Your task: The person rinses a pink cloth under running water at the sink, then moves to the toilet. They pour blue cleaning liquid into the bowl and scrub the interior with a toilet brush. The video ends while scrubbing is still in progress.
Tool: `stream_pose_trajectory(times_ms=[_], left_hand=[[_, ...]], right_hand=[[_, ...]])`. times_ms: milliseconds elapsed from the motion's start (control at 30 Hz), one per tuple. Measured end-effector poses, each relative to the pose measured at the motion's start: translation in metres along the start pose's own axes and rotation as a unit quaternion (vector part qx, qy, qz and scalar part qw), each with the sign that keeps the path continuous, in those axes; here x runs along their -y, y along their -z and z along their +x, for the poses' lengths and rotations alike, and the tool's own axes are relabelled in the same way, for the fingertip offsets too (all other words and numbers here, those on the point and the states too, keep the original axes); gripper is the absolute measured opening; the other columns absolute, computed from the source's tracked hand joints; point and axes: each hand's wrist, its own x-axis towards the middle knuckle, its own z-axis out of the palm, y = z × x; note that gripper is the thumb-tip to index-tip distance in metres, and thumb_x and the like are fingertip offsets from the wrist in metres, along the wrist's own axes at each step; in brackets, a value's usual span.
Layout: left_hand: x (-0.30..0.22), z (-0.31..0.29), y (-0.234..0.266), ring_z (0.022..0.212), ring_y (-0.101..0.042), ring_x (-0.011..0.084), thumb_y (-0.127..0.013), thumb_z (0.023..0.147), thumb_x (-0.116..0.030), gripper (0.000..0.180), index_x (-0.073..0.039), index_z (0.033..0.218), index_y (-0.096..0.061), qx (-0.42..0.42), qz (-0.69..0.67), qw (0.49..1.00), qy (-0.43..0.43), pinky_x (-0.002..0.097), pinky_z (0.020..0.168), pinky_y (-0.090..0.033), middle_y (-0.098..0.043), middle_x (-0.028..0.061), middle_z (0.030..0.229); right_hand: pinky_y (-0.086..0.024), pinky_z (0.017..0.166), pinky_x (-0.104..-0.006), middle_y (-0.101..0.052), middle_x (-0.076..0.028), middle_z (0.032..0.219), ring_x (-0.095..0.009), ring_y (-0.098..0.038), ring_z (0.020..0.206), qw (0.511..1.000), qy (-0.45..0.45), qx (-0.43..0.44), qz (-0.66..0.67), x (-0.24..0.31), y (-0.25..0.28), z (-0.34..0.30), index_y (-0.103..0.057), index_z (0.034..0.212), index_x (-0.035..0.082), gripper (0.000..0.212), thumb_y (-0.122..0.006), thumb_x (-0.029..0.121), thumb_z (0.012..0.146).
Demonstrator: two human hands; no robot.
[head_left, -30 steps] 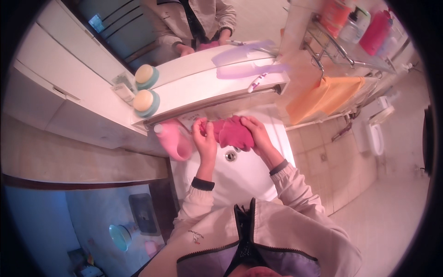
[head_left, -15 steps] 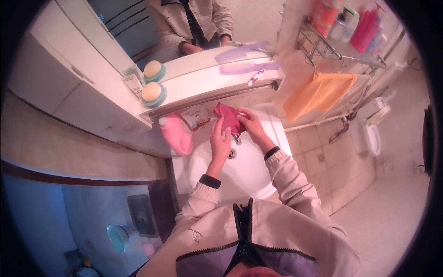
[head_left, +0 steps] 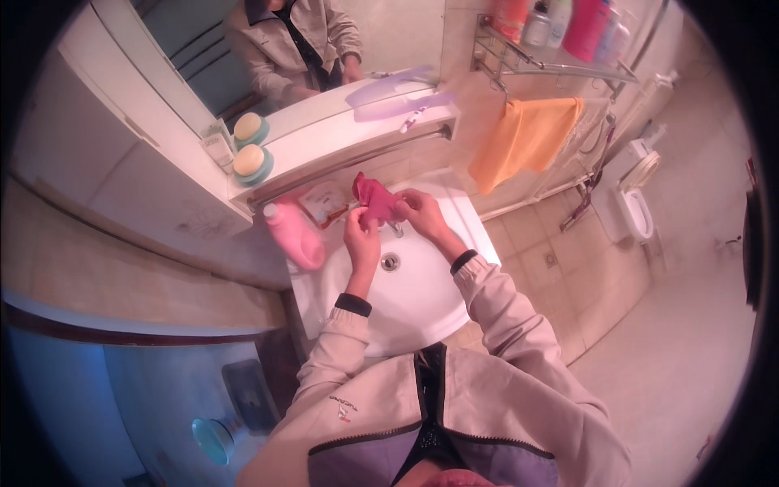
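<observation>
A crumpled dark-pink cloth (head_left: 374,197) is held up over the back of the white washbasin (head_left: 418,296), in front of the tap (head_left: 396,230). My left hand (head_left: 362,237) pinches its lower left side, fingers curled. On its right side, my right hand (head_left: 424,216) grips the cloth between thumb and fingers. Part of the tap is hidden behind the cloth. Below both hands the round drain (head_left: 389,261) shows in the basin.
At the basin's left back corner stand a pink bottle (head_left: 294,235) and a white packet (head_left: 325,203). A shelf above holds a purple comb (head_left: 406,105), a toothbrush (head_left: 414,119) and a round tub (head_left: 252,164). An orange towel (head_left: 523,140) hangs at right.
My view has shifted, so the room sits further left in it. The fingers of my left hand have curled in more on the cloth, which both hands still hold near the tap.
</observation>
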Motion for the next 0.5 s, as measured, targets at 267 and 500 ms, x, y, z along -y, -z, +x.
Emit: stream_pose_trajectory(times_ms=[267,500], left_hand=[[-0.117,0.005,0.08,0.086,-0.059,0.0127,-0.049,0.095,0.001,0.016,0.0,0.108,-0.057,0.037,-0.153,0.978,-0.134,0.0251,0.076,-0.049,-0.06,0.006,0.098],[-0.194,-0.002,0.121,0.08,-0.059,0.0118,-0.045,0.094,0.005,0.018,0.001,0.108,-0.056,0.025,-0.186,0.974,-0.124,0.0236,0.073,-0.049,-0.061,0.0056,0.094]], right_hand=[[-0.046,0.065,-0.02,-0.064,-0.003,0.089,-0.008,-0.059,0.076,0.977,0.099,0.035,0.185,0.106,0.018,-0.101,-0.057,0.121,-0.002,0.031,-0.056,0.02,0.098],[-0.045,0.085,-0.0265,-0.059,0.004,0.093,-0.008,-0.056,0.089,0.94,0.062,0.291,0.165,0.119,-0.022,-0.179,-0.066,0.101,0.005,0.022,-0.068,0.024,0.09]])
